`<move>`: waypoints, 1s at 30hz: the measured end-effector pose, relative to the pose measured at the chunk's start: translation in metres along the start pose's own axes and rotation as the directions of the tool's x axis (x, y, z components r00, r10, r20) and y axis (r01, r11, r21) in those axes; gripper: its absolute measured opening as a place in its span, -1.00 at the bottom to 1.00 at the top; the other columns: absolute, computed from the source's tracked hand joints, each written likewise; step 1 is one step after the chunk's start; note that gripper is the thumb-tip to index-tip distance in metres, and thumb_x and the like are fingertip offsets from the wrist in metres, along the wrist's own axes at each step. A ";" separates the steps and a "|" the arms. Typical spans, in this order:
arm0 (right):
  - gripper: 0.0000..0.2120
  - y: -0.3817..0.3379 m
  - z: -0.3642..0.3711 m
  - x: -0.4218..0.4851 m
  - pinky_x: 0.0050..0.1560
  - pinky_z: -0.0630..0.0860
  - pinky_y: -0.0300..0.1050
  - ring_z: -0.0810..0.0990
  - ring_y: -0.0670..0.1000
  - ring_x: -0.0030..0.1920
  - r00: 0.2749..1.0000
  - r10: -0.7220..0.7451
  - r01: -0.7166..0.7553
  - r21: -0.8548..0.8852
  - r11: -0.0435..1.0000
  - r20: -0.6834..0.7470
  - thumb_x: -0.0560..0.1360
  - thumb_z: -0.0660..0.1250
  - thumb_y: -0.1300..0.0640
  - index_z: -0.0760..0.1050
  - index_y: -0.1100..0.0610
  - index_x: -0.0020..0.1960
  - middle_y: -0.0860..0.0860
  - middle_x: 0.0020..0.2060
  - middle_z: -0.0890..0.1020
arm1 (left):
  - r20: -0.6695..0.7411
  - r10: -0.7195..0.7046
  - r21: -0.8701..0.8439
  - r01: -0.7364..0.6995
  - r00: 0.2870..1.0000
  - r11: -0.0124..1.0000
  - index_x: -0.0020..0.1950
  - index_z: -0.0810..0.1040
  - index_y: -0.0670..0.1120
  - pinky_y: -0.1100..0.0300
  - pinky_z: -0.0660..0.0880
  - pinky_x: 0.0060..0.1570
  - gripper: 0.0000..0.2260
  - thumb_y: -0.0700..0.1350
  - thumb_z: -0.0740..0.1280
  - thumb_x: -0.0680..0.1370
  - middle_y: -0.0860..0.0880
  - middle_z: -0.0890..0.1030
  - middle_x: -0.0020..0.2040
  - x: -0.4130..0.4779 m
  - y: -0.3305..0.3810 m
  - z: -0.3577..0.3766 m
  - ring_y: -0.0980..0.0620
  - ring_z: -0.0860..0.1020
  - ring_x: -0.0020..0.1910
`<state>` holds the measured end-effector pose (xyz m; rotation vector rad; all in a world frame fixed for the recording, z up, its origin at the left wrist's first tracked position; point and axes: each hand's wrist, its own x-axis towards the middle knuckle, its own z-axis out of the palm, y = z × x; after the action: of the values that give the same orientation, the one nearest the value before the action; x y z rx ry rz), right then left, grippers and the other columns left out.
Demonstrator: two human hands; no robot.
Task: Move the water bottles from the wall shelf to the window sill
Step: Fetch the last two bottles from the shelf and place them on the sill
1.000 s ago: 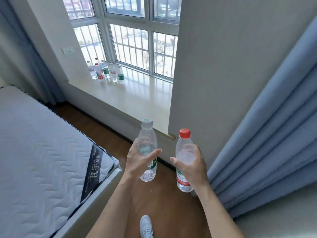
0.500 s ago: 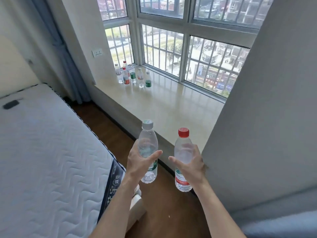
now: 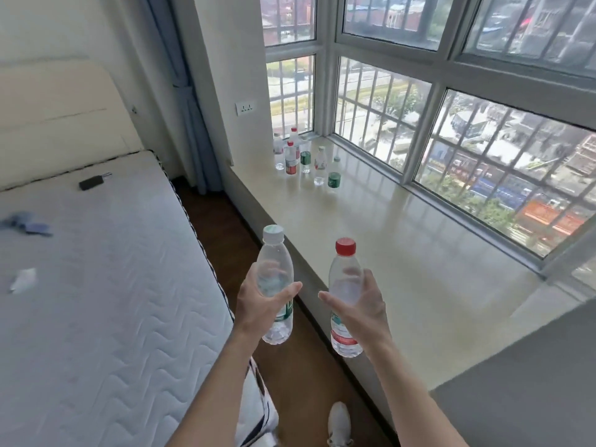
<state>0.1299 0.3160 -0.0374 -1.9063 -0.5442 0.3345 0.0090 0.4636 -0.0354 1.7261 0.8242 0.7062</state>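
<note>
My left hand (image 3: 263, 303) grips a clear water bottle with a pale green cap (image 3: 274, 259), held upright over the floor beside the bed. My right hand (image 3: 361, 304) grips a clear bottle with a red cap (image 3: 344, 279), upright at the near edge of the cream window sill (image 3: 403, 253). Several more bottles (image 3: 303, 159) with red, white and green labels stand grouped at the sill's far left corner, close to the window. The wall shelf is out of view.
A bare white mattress (image 3: 96, 285) fills the left side, with a dark key fob (image 3: 92, 182) and small blue and white items on it. A strip of brown floor (image 3: 225, 227) runs between bed and sill. Barred windows (image 3: 451, 140) back the sill; a grey wall (image 3: 532, 382) stands at right.
The view has swung left and moved closer to the sill, so more of the bed and the sill shows. Both hands still hold their bottles upright in front of me.
</note>
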 end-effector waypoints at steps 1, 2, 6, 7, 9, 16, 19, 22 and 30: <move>-0.44 -0.003 0.003 0.021 -0.13 0.47 -0.21 0.56 -0.18 -0.03 1.000 -0.012 0.012 -0.003 1.000 0.019 0.30 0.60 -0.13 0.38 -0.04 0.13 -0.19 -0.04 0.55 | -0.022 -0.008 -0.003 0.008 1.000 1.000 0.10 0.55 0.01 0.24 0.54 -0.01 -0.57 0.08 0.58 0.34 0.06 0.60 0.07 0.017 0.001 0.004 0.04 0.58 0.09; -0.45 -0.007 0.005 0.042 -0.12 0.47 -0.19 0.56 -0.19 -0.03 0.999 -0.021 0.021 -0.003 1.000 0.035 0.29 0.60 -0.13 0.39 -0.04 0.13 -0.19 -0.05 0.56 | -0.045 -0.017 -0.012 0.017 0.999 1.000 0.10 0.55 0.01 0.20 0.56 0.00 -0.55 0.13 0.57 0.31 0.06 0.61 0.07 0.035 0.003 0.007 0.03 0.58 0.09; -0.46 -0.022 0.011 0.121 -0.14 0.42 -0.33 0.54 -0.26 -0.05 0.991 -0.065 0.066 0.001 0.998 0.117 0.29 0.61 -0.08 0.40 -0.03 0.12 -0.22 -0.06 0.56 | -0.111 -0.063 -0.035 0.060 0.992 0.998 0.08 0.55 0.07 -0.01 0.59 0.10 -0.48 0.27 0.52 0.23 0.08 0.62 0.05 0.100 0.014 0.024 0.05 0.60 0.08; -0.46 -0.025 0.013 0.138 -0.16 0.40 -0.37 0.54 -0.26 -0.05 0.988 -0.075 0.076 0.003 0.997 0.134 0.29 0.61 -0.07 0.40 -0.03 0.13 -0.22 -0.06 0.56 | -0.128 -0.063 -0.037 0.059 0.990 0.998 0.08 0.54 0.08 -0.01 0.58 0.10 -0.48 0.28 0.51 0.22 0.09 0.62 0.04 0.114 0.017 0.028 0.06 0.60 0.08; -0.48 -0.029 0.021 0.169 -0.15 0.40 -0.38 0.55 -0.26 -0.06 0.986 -0.083 0.080 0.023 0.996 0.148 0.30 0.61 -0.04 0.41 -0.04 0.11 -0.22 -0.07 0.57 | -0.170 -0.058 -0.036 0.053 0.984 0.998 0.06 0.54 0.09 0.04 0.56 0.09 -0.49 0.28 0.51 0.21 0.12 0.62 0.03 0.137 0.020 0.031 0.07 0.59 0.08; -0.48 -0.034 0.078 0.226 -0.07 0.44 -0.15 0.57 -0.10 -0.05 0.967 -0.087 0.077 0.051 0.996 0.240 0.31 0.59 -0.07 0.41 -0.02 0.14 -0.19 -0.08 0.56 | -0.323 -0.069 -0.018 0.067 0.944 0.998 -0.02 0.59 0.00 0.45 0.39 0.02 -0.67 0.02 0.60 0.32 0.11 0.61 0.01 0.183 0.018 0.012 0.12 0.57 0.08; -0.54 -0.039 0.108 0.242 -0.08 0.47 -0.16 0.57 -0.19 -0.06 0.945 -0.087 0.065 0.078 0.995 0.314 0.32 0.59 -0.04 0.43 -0.07 0.08 -0.17 -0.09 0.59 | -0.370 -0.121 -0.042 0.113 0.921 0.993 -0.04 0.58 0.09 0.16 0.47 0.15 -0.63 0.18 0.52 0.24 0.13 0.62 0.01 0.202 0.008 -0.005 0.15 0.57 0.08; -0.53 -0.046 0.142 0.264 -0.11 0.43 -0.30 0.56 -0.26 -0.04 0.921 -0.105 0.076 0.092 0.993 0.375 0.33 0.59 -0.04 0.43 -0.08 0.12 -0.21 -0.06 0.59 | -0.431 -0.156 -0.054 0.148 0.889 0.988 -0.07 0.56 0.19 0.01 0.49 0.22 -0.65 0.22 0.51 0.21 0.12 0.63 0.00 0.229 -0.006 -0.023 0.10 0.58 0.08; -0.52 -0.082 0.262 0.357 -0.16 0.37 -0.39 0.54 -0.26 -0.03 0.888 -0.149 0.129 0.075 0.989 0.435 0.34 0.58 -0.08 0.38 -0.12 0.11 -0.24 -0.07 0.55 | -0.479 -0.248 -0.122 0.216 0.842 0.969 -0.01 0.47 0.18 0.23 0.46 0.03 -0.62 0.14 0.50 0.25 0.15 0.57 0.02 0.343 -0.044 -0.091 0.09 0.56 0.09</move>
<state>0.2951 0.7346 -0.0562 -1.7388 -0.9622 0.6870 0.1312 0.7999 -0.0297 1.3663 1.3236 1.0115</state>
